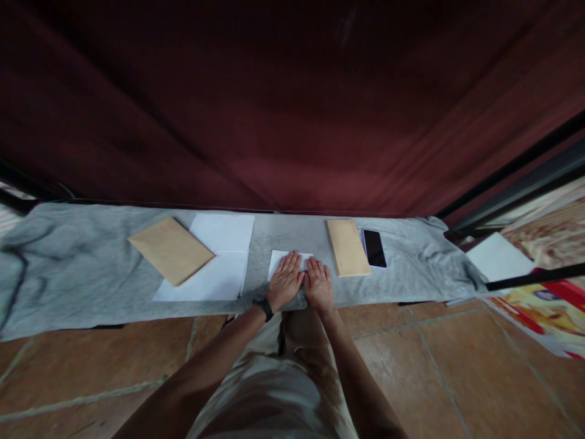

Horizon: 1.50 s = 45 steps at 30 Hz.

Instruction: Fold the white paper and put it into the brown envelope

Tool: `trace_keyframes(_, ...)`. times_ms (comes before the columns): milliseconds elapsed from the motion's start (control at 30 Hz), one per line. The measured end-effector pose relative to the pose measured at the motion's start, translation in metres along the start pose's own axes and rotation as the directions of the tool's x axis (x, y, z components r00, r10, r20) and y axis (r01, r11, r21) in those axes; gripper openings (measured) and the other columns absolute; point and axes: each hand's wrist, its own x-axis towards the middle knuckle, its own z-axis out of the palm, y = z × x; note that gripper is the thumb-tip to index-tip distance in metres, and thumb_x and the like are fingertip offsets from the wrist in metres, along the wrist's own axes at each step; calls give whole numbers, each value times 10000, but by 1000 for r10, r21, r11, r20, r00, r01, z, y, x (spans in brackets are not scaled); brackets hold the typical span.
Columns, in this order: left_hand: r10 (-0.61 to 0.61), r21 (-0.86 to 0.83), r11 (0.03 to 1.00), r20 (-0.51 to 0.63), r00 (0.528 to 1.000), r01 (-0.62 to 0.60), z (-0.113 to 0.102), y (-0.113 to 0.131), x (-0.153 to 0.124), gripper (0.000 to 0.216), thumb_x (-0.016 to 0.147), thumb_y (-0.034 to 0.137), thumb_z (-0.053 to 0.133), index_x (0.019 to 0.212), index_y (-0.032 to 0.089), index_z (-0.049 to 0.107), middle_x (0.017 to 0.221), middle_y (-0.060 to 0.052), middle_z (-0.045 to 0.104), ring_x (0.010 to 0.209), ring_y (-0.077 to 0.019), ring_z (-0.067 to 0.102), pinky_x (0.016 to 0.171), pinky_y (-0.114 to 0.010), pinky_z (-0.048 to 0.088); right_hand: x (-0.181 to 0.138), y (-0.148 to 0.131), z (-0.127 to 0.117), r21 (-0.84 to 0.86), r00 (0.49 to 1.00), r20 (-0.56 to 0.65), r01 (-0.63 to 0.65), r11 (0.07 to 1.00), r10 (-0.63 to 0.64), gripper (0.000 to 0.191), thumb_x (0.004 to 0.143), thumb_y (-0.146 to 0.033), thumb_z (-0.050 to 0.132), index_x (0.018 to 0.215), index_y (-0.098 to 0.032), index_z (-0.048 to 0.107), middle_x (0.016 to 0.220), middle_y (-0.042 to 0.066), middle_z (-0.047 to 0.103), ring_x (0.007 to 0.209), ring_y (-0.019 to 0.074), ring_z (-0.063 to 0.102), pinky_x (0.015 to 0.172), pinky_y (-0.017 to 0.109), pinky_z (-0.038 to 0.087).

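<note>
A small white piece of paper (275,258), apparently folded, lies on the grey cloth in front of me. Flat on it rests my left hand (286,281), fingers stretched out, with a dark band on the wrist. My right hand (319,285) lies close beside it, also flat, its fingertips near the paper's right end. Both palms cover much of the paper, so its lower edge is hidden. To the right is a narrow brown envelope (348,247). On the left a larger brown envelope (171,250) partly covers white paper sheets (228,271).
Grey cloth (91,268) covers the long narrow surface. A phone (375,249) lies right of the narrow envelope. Dark red fabric (274,122) hangs behind. A dark metal frame (512,189) and a colourful printed box (543,317) stand at right, above the tiled floor (411,366).
</note>
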Motion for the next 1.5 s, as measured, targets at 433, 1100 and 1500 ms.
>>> trace_keyframes(433,-28,120,992,-23,999,30,-12,-27,-15,608,1010,251,338,1585,49,330,1661,-198,308,1579,-285,191,1273,-502,220,17,-26,9,101,996,3,87,991,-87,511,1081,-312,333,1533,-113,464,1585,142,465,1513,242,378,1256,472,296)
trace_keyframes(1100,-121,259,958,-28,992,124,-20,-28,-18,611,1050,361,331,1575,49,358,1644,-185,349,1554,-283,277,1273,-466,225,27,-7,18,-68,996,-6,88,994,-89,582,1088,-405,345,1572,-83,384,1618,180,394,1522,292,346,1246,506,245)
trace_keyframes(1500,-166,284,943,-59,984,176,-24,-38,-25,644,1050,411,314,1580,46,350,1643,-172,345,1544,-287,304,1270,-489,218,12,8,9,-131,997,-69,-39,991,30,581,1082,-374,318,1578,-77,370,1608,191,407,1489,320,389,1223,553,249)
